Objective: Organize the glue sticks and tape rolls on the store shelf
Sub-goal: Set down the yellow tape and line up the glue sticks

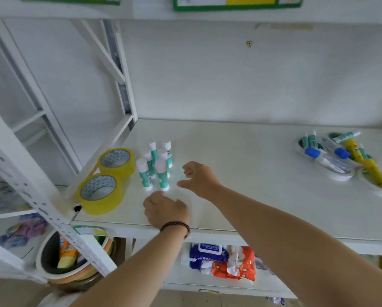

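You are standing in a small shop, facing a white metal shelf [241,173] with perforated uprights of the sort used for stock. Above the shelf, green-and-yellow price labels [236,2] are fixed to the edge of the next tier, and on the shelf itself lie goods in multiples: glue sticks [155,166] and yellow tape rolls [107,180]. Below the shelf, packets of wet wipes [208,254] sit on a lower tier.

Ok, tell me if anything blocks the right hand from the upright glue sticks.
Nothing visible does. The right hand hangs open just right of the upright glue sticks, with only bare shelf between them.
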